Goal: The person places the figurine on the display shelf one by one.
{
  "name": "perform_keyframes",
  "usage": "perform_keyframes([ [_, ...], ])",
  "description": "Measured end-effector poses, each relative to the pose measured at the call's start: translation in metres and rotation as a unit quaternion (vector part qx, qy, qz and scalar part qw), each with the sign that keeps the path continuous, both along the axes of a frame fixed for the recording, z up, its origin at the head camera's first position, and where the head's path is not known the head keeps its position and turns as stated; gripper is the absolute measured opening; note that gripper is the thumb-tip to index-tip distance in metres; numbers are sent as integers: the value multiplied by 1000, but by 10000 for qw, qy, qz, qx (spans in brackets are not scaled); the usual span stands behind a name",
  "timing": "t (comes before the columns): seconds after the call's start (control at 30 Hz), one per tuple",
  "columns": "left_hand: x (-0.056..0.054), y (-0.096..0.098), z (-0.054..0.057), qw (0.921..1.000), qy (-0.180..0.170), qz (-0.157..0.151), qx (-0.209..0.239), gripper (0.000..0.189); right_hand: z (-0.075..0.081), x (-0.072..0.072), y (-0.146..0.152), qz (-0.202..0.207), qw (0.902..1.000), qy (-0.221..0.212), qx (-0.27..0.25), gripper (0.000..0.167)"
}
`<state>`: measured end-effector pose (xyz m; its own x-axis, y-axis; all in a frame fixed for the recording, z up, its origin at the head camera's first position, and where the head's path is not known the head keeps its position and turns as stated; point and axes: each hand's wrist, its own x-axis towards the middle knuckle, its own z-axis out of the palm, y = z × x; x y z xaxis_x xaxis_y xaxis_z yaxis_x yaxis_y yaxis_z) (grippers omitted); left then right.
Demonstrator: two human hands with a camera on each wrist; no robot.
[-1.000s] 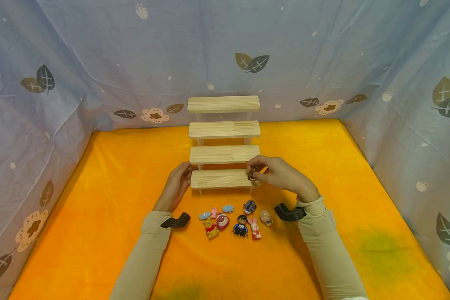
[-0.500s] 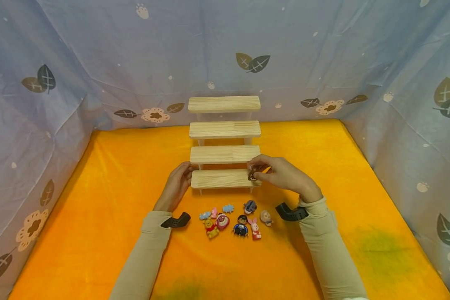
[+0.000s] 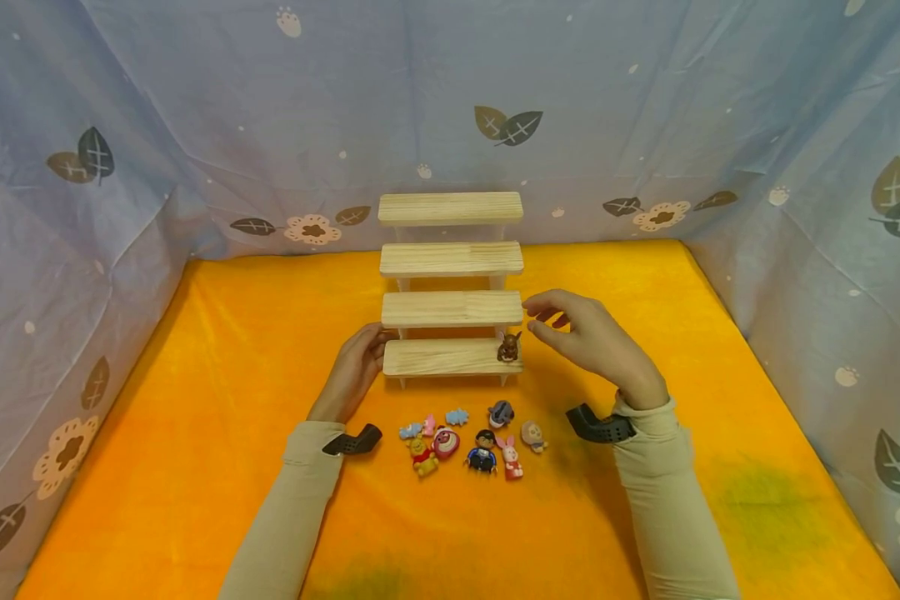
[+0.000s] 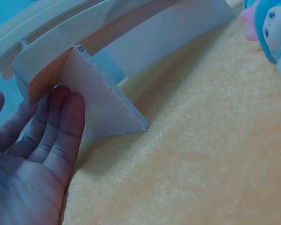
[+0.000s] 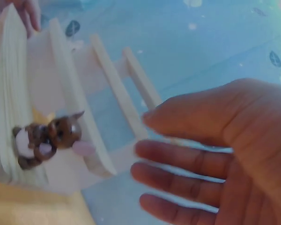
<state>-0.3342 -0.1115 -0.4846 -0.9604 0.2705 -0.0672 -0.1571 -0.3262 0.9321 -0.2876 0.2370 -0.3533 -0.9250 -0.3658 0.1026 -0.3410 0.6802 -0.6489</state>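
Note:
A brown long-eared toy figure (image 3: 508,347) sits upright on the right end of the lowest step of the wooden stepped rack (image 3: 450,358). My right hand (image 3: 596,337) is just to the right of the rack, apart from the figure, its fingers holding nothing. In the right wrist view the right hand (image 5: 215,154) has its fingers extended and spread. At the rack's left end is my left hand (image 3: 352,371). The left wrist view shows the left hand (image 4: 37,154) with fairly straight fingertips touching under the step's end, beside a white support (image 4: 98,98); its thumb stands apart.
Several small toys lie in front of the rack, among them a yellow bear (image 3: 422,457), a black-haired figure (image 3: 482,452), a pink piglet (image 3: 510,458), a grey figure (image 3: 500,414) and a beige one (image 3: 532,436). An orange cloth (image 3: 232,375) spreads beneath; patterned curtains (image 3: 450,100) stand around.
My right hand has let go of the brown figure and drawn back up and to the right. The figure stays on the lowest step. My left hand has hardly moved.

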Motion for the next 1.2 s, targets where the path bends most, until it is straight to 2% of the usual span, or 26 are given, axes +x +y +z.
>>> perform_keyframes([
  [0.13, 0, 1, 1, 10000, -62, 45, 32, 29, 3, 5, -7, 259, 9983, 426, -307, 28],
  [0.33, 1, -1, 0, 10000, -21, -18, -41, 33, 6, 13, -24, 713, 9949, 637, -325, 23],
  [0.6, 2, -2, 1, 9995, 11, -153, -271, 45, 4, 18, -41, 1079, 9932, 298, -321, 24],
  [0.87, 1, -1, 1, 9994, -59, -46, -344, 28, 3, 21, -52, 1145, 9933, -1, -146, 26],
  [1.03, 1, 0, 1, 9992, -96, 43, -393, 23, -3, 19, -60, 1468, 9891, 39, 83, 28],
  [1.2, 1, 1, 1, 9990, -154, 64, -422, 22, -9, 18, -69, 1708, 9846, -173, 321, 30],
])
